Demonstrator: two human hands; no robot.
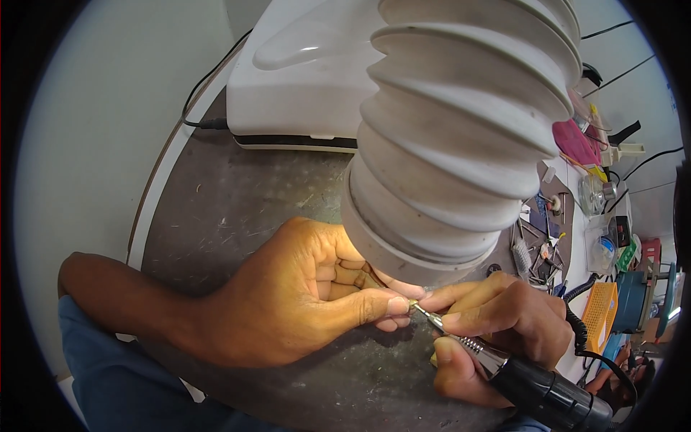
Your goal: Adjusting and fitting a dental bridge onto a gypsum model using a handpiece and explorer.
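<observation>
Our left hand (302,295) pinches a tiny part (362,277), mostly hidden, under the hose (461,129) at the counter's (237,201) near edge. Right hand (497,317) grips the grinder (504,363), bit on it. Grinding looks underway; finish unclear.

Rotary handpiece (536,385): black body, knurled silver collar, slim bit; lies slanted, tip toward ten o'clock. Small workpiece (414,306): mostly hidden, touching the bit tip, at nine o'clock of it.
</observation>
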